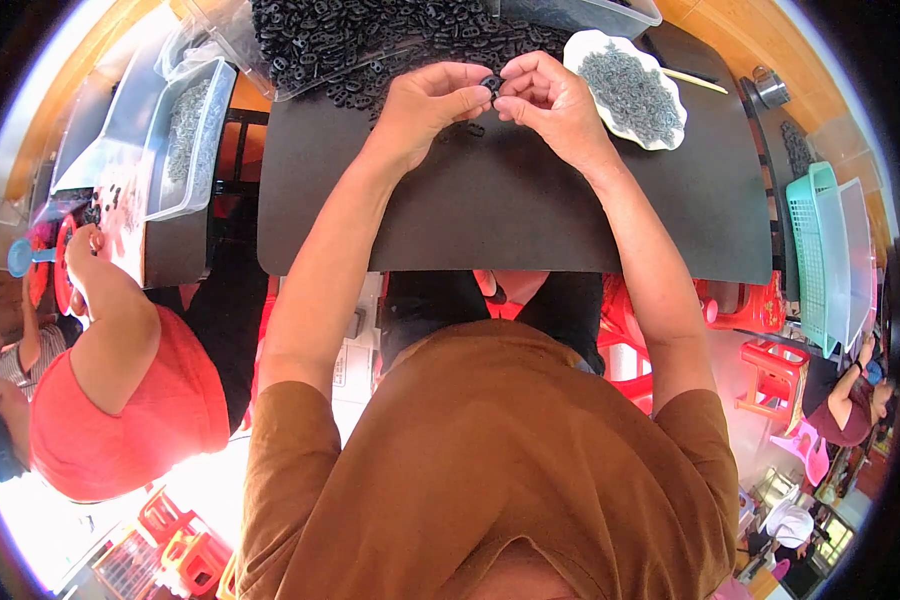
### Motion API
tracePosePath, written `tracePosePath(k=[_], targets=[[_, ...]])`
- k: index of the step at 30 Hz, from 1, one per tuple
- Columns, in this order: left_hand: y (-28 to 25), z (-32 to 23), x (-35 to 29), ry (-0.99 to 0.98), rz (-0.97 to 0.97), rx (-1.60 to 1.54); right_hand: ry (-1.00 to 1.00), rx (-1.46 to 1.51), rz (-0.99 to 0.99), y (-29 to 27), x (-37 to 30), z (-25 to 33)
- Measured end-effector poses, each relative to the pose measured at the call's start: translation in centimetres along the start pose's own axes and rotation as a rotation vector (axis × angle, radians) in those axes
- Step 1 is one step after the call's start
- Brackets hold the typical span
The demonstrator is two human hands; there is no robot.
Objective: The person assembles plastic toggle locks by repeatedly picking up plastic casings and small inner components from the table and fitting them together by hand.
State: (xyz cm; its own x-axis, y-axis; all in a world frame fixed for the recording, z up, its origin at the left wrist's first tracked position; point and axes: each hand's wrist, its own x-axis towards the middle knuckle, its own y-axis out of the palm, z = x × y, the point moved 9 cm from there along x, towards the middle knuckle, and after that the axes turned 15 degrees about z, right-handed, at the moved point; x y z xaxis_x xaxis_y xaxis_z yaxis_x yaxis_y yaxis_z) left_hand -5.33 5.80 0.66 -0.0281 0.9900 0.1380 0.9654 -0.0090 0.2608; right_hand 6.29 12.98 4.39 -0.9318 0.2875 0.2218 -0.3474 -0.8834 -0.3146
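Observation:
Over the far part of the dark table (510,215), my two hands meet at a small black plastic piece (491,84). My left hand (425,105) pinches it between thumb and forefinger. From the other side, my right hand (558,108) closes its thumb and fingertips at the piece's right edge; those fingertips may hide some smaller part. Just below lies a loose black piece (476,129). Beyond my left hand spreads a big heap of similar black pieces with holes (370,45). To the right of my right hand, a white scalloped dish (679,120) holds many tiny grey parts (625,92).
A thin pale stick (698,81) lies beside the dish. Clear plastic bins stand left (205,185) and at the back (615,12). A green basket (813,250) and a metal cup (770,87) are at right. At left, a person in red (135,400) works; red stools (775,375) stand around.

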Motion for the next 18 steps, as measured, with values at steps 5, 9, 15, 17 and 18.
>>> tracePosePath(k=[5,9,15,17,18], targets=[[0.0,-0.2,0.0,0.003,0.030,0.114,0.002,-0.030,-0.002,0.0,0.0,-0.2],[0.1,-0.5,0.1,0.031,0.042,0.265,-0.011,-0.108,0.005,0.2,0.1,-0.1],[0.6,-1.0,-0.2,-0.023,-0.007,0.496,0.013,-0.172,-0.033,0.7,-0.5,-1.4],[0.9,-1.0,-0.2,-0.026,-0.015,0.590,0.031,-0.151,-0.044,1.0,-0.9,-1.7],[1.0,-1.1,-0.3,-0.031,-0.025,0.684,0.019,-0.266,-0.084,1.1,-1.2,-1.0]])
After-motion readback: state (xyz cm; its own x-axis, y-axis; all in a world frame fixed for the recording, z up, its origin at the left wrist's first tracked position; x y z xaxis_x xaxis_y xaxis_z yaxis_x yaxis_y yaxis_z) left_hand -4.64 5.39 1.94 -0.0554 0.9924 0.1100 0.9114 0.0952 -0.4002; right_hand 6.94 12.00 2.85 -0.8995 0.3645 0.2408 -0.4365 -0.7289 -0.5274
